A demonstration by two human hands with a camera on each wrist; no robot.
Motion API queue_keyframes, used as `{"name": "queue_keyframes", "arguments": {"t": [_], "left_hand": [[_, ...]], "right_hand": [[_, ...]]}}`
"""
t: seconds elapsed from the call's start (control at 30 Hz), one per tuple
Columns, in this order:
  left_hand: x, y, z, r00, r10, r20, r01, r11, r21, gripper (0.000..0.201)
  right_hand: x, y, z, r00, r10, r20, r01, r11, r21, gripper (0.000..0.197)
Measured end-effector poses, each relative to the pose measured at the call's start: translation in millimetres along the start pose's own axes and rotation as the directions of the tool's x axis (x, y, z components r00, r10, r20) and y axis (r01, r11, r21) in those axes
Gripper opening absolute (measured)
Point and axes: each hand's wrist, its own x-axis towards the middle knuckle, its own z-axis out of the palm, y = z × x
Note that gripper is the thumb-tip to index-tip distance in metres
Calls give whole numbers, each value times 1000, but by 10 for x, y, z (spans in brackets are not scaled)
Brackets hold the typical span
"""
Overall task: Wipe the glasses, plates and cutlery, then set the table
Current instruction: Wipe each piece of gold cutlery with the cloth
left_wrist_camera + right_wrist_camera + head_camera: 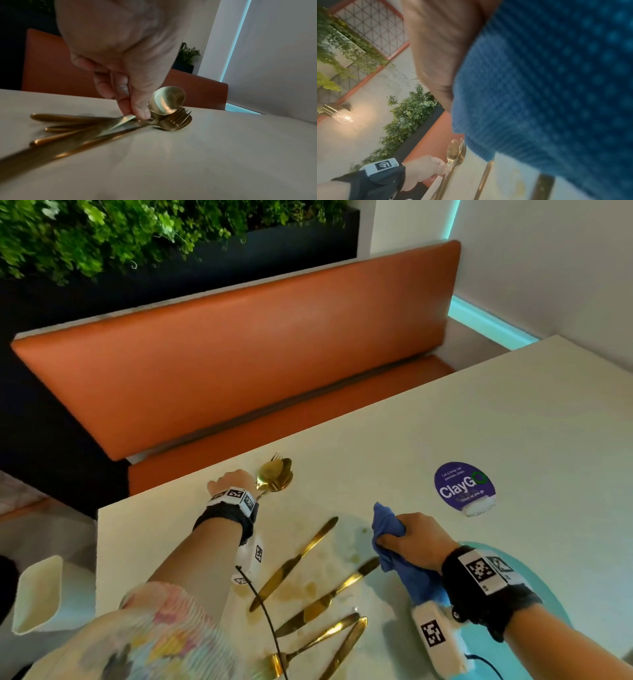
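The left hand [120, 56] is pinching a gold spoon [167, 100] low on its neck, thumb and fingertips [141, 113] closing just behind the bowl, which is tilting up off the table [445, 422] while the handle end is trailing back under the wrist. That spoon is sitting on top of a small bundle: a fork [178, 120] is lying directly beneath it, tines pointing away from the hand, and more gold handles are fanning out behind. Thin polished metal like this is probably stiff, light and slippery (the neck is the narrowest part, so a pinch there could let it pivot); holding further back on the handle would likely steady it for wiping.

The right hand [416, 546] is clutching a bunched blue cloth [388, 529], soft and knitted in the wrist view, its fingers wrapping tightly around it.

Taking the spoon as the landmark: the cloth is lying to its right and nearer the person, well apart from it. Two gold knives [298, 559] are lying between spoon and cloth, nearer the person, over brownish stains on the table. Further toward the person, more cutlery [318, 642] is crossing. A purple sticker [464, 486] is lying right of the spoon, beyond the cloth.
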Motion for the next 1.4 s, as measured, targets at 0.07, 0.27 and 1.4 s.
{"name": "queue_keyframes", "arguments": {"t": [0.07,0.27,1.4], "left_hand": [[61,11,98,999,31,-42,-28,996,84,22],[74,58,176,980,134,-146,-91,959,269,20],[-2055,139,808,845,424,326,-505,833,225,27]], "right_hand": [[-31,66,17,1000,20,-16,-20,1000,-8,27],[-120,195,-17,996,72,-54,-71,997,16,27],[-971,475,259,985,151,-79,-112,924,365,26]]}}
